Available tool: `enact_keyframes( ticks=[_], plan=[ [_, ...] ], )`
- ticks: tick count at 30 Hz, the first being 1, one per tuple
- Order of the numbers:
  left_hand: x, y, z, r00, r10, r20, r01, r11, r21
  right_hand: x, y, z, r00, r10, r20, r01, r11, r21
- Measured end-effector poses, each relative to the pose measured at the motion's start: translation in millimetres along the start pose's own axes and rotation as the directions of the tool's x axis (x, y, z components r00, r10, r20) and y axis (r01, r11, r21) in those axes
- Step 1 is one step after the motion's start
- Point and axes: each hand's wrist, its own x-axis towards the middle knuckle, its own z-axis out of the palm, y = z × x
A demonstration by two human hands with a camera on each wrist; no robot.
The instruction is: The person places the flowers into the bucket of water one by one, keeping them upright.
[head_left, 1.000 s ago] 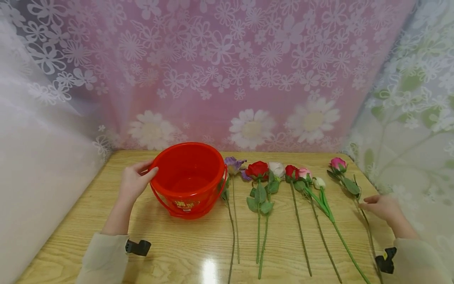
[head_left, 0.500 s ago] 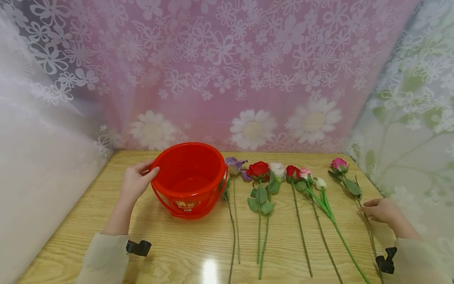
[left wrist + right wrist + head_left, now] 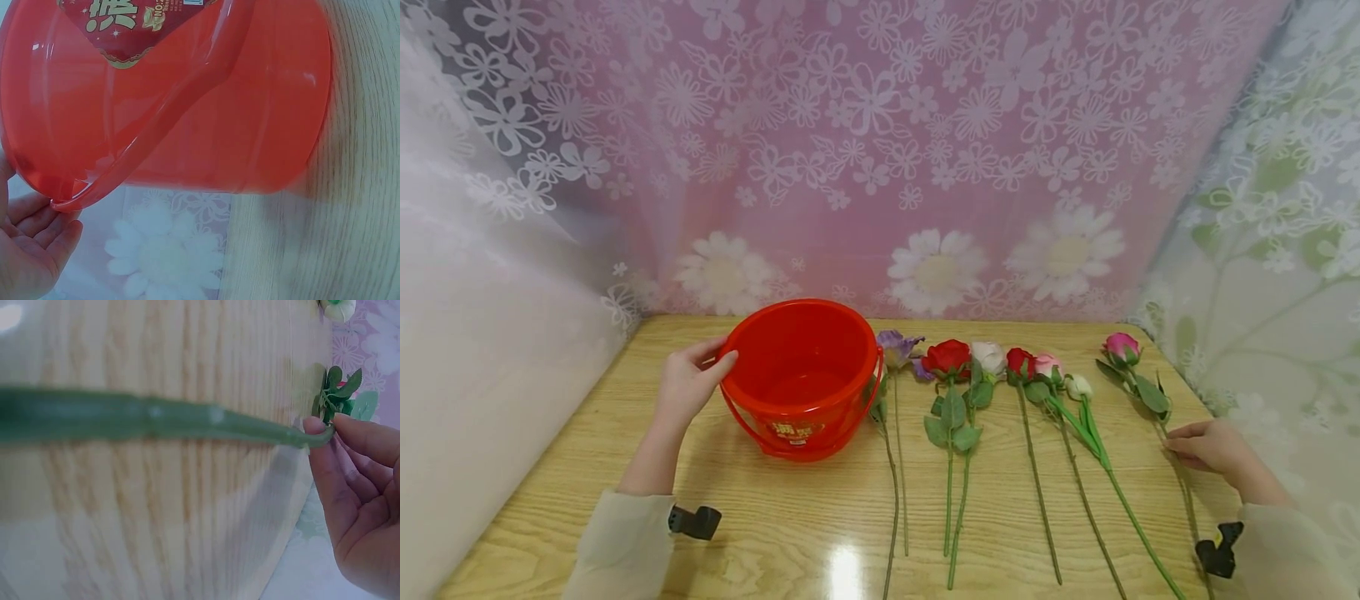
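A red plastic bucket [image 3: 842, 421] stands upright on the left half of the table, its handle hanging down in front. My left hand [image 3: 685, 385] holds its rim from the left, thumb on top and the other fingers outside near the handle's hinge in the left wrist view. At the far right lies a bright pink rose [image 3: 1122, 348] with green leaves. My right hand [image 3: 1213, 448] pinches its stem below the leaves. In the right wrist view, thumb and index finger meet on this green stem [image 3: 206, 419], which runs back toward the wrist.
Between bucket and right hand, several flowers lie with stems toward me: a purple flower [image 3: 897, 346], a large red rose [image 3: 947, 358], a white bloom [image 3: 988, 358], a smaller red rose [image 3: 1019, 363], a light pink rose [image 3: 1047, 365] and a white tulip [image 3: 1077, 387]. Patterned curtains surround the wooden table [image 3: 760, 517].
My right fingers have closed from beside the pink rose's stem to a pinch on it, and its leaves have shifted slightly. My left hand stays on the bucket rim.
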Motion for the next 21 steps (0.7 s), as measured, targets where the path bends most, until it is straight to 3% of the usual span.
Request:
enact_keyframes(
  ticks=[6,14,21],
  plan=[
    [0.2,-1.2,0.4,1.000,-0.001,-0.008,0.001,1.000,0.010,1,2,0,1.000,0.004,0.016,-0.004,0.999,0.048],
    [0.1,-1.9,0.7,1.000,0.012,-0.019,-0.012,1.000,-0.011,-1,0,-4,0.999,-0.027,-0.030,0.026,0.998,-0.055],
    [0.2,-3.5,1.1,1.000,0.007,-0.020,-0.007,1.000,-0.023,-5,-9,-9,0.996,-0.057,-0.063,0.057,0.998,-0.011]
  ],
)
